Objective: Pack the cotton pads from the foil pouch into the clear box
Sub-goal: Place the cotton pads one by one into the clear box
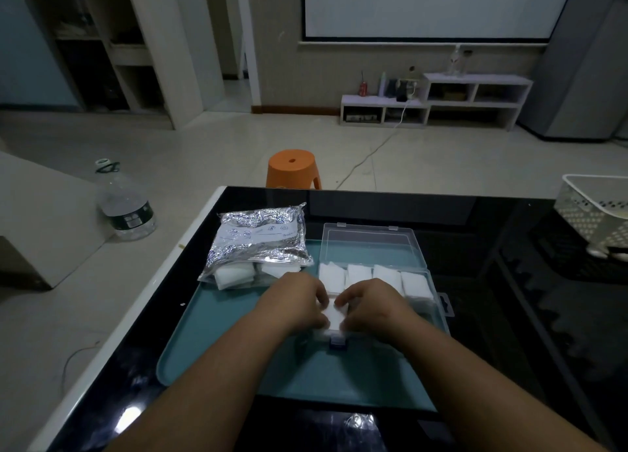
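The clear box (pixel 438 310) lies open on a teal tray (pixel 217 346), its lid (pixel 370 247) folded back. Several white cotton pads (pixel 384 276) stand in a row along the box's far side. Both hands meet over the box's near left part. My left hand (pixel 295 303) and my right hand (pixel 368 303) each pinch a white cotton pad (pixel 334 315) between them, fingers curled on its edges. The foil pouch (pixel 258 240) lies left of the box, with more white pads (pixel 234 276) showing at its open near end.
The tray sits on a glossy black table (pixel 509 349). A white perforated basket (pixel 598 213) stands at the table's right edge. On the floor are an orange stool (pixel 292 167) beyond the table and a large water bottle (pixel 124 203) to the left.
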A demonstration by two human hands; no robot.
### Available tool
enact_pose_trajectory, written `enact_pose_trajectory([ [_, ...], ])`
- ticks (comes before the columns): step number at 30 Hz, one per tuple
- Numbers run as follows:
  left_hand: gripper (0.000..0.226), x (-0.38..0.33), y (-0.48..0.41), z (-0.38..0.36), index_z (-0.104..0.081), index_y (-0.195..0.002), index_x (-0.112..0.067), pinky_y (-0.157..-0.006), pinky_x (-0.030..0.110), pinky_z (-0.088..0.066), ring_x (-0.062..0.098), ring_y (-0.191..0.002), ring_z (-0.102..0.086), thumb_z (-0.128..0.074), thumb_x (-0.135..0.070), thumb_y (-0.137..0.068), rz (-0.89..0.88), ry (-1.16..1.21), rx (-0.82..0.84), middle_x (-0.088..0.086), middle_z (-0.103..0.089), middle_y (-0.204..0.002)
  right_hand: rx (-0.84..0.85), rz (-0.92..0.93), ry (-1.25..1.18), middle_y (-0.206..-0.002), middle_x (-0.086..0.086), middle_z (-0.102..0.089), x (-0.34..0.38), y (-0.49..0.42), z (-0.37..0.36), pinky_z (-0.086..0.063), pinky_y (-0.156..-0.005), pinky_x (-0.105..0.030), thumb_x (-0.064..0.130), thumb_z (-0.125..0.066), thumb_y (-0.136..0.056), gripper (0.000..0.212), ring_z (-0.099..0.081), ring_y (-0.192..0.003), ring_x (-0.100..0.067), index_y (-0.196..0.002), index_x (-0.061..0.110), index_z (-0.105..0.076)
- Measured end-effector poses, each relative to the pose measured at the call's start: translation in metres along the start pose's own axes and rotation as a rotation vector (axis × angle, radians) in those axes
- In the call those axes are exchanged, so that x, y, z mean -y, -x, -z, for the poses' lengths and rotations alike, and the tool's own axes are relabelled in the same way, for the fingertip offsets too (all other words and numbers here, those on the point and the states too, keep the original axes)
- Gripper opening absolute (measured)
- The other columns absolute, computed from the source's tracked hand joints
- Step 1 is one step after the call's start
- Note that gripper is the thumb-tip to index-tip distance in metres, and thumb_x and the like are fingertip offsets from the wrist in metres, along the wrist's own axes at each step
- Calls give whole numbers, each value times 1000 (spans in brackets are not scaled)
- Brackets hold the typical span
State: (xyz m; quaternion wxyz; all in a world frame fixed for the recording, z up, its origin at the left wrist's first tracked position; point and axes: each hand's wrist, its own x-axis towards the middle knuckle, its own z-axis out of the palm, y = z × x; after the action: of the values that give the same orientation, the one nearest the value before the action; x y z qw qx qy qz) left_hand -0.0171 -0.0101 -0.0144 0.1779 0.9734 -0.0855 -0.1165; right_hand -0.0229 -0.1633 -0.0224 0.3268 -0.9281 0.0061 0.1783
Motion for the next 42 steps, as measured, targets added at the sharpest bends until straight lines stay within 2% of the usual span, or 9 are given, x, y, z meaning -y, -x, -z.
enact_pose_trajectory([
  [3,33,0,0,-2,-73,-102,-31,-76,23,-48,15,-90,-63,-79,-33,-69,1,1,3,-2,-67,-107,-2,5,28,-112,0,-68,0,-2,0,-52,-84,-28,13,-78,-76,37,-60,-92,-13,-111,25,-71],
  [7,34,-1,-2,-3,-73,-104,-27,-78,27,-55,16,-83,-66,-79,-31,-71,11,21,31,0,-70,-104,5,0,42,-110,-1,-70,-2,-4,1,-52,-84,-28,20,-82,-73,38,-62,-92,-13,-110,25,-73],
  [11,35,-2,-4,-4,-73,-108,-26,-80,27,-53,17,-90,-66,-79,-30,-73,13,-21,41,1,-70,-107,1,-11,84,-112,0,-70,-2,-7,0,-52,-86,-27,24,-83,-71,44,-63,-98,-15,-113,26,-71],
  [15,36,-4,-5,-7,-72,-110,-26,-80,26,-48,18,-98,-63,-77,-30,-75,7,-46,48,1,-68,-112,3,-10,112,-110,1,-71,-3,-8,-3,-50,-83,-24,21,-80,-74,40,-63,-97,-14,-113,25,-72],
  [24,36,-1,-4,-9,-72,-110,-25,-78,26,-48,17,-95,-63,-78,-31,-75,4,2,41,2,-66,-114,24,-14,111,-113,1,-69,-3,-8,2,-50,-78,-23,16,-77,-78,36,-61,-91,-13,-113,24,-72],
  [33,34,1,-4,-5,-71,-109,-26,-78,25,-46,16,-95,-61,-74,-36,-77,-20,19,55,-1,-66,-113,11,-21,131,-109,1,-70,-2,-8,3,-50,-83,-26,18,-80,-75,35,-62,-94,-14,-108,26,-73],
  [35,30,4,-3,2,-71,-105,-27,-74,23,-44,12,-87,-58,-74,-38,-78,-23,58,59,-4,-66,-108,-4,-18,117,-108,0,-71,-1,-6,9,-52,-85,-29,20,-81,-74,36,-64,-94,-14,-109,24,-72],
  [39,11,14,-8,17,-72,-85,-25,-56,22,-42,8,-67,-55,-77,-30,-76,10,279,-21,-12,-62,-78,-137,12,51,-101,1,-71,0,-4,18,-56,-84,-34,23,-78,-76,28,-66,-89,-14,-103,23,-71],
  [42,6,24,-12,28,-68,-76,-28,-59,24,-49,10,-68,-62,-73,-26,-78,34,335,-106,-9,-66,-77,-168,54,28,-104,3,-70,5,-7,18,-53,-83,-28,24,-73,-82,22,-65,-93,-12,-104,22,-70],
])
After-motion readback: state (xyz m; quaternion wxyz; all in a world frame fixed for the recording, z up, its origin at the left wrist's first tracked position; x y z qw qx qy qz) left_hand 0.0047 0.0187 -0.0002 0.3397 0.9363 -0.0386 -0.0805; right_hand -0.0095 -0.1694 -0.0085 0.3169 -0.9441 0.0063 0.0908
